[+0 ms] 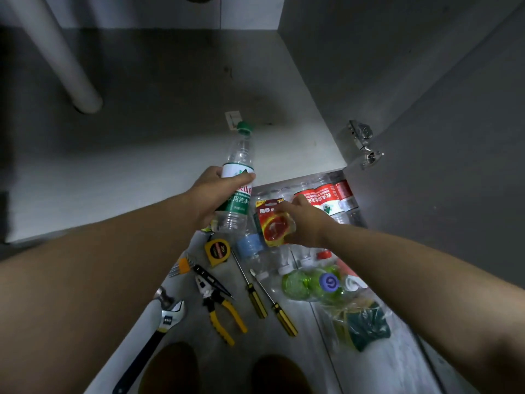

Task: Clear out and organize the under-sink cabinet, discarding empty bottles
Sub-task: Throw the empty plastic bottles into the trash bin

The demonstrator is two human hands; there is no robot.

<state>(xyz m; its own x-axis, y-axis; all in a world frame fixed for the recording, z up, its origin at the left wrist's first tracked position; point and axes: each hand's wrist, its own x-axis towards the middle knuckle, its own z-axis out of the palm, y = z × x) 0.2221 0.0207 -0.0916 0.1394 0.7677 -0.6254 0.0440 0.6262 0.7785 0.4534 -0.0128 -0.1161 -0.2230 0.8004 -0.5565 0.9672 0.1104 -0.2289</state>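
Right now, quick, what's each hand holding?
Left hand: holding the green-capped bottle.
Right hand: holding the red blister pack.

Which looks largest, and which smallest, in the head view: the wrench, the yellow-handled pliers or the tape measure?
1. wrench
2. yellow-handled pliers
3. tape measure
The wrench lies nearest the camera, so part of its lead may be nearness only.

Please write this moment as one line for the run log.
left hand: grips green-cap bottle | right hand: holds red packet | floor: pliers, tape measure, other bottles
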